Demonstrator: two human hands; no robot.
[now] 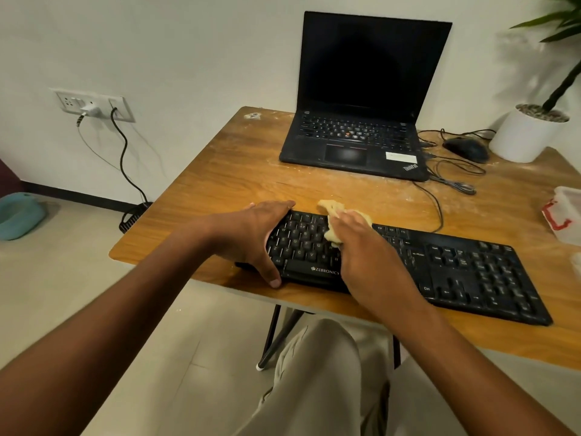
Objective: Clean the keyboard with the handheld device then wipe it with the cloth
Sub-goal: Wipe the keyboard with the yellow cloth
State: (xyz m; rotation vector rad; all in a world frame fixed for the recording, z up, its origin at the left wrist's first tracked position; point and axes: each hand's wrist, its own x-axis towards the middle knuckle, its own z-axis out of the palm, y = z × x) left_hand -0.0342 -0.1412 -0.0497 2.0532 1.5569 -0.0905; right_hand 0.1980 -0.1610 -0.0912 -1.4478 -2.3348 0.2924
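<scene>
A black keyboard [465, 272] lies along the near edge of the wooden table [220, 171]. My left hand [254, 237] grips the keyboard's left end, thumb on its front edge and fingers over the back edge. My right hand [361, 247] presses a crumpled yellow cloth [333, 215] onto the keys in the left half of the keyboard. Part of the cloth sticks out past my fingers toward the table. No handheld device is in view.
An open black laptop [358, 133] stands at the back of the table. To its right are a black mouse [467, 149] with loose cables, a white plant pot [525, 136] and a clear plastic box [566, 215] at the right edge. My knee is under the table.
</scene>
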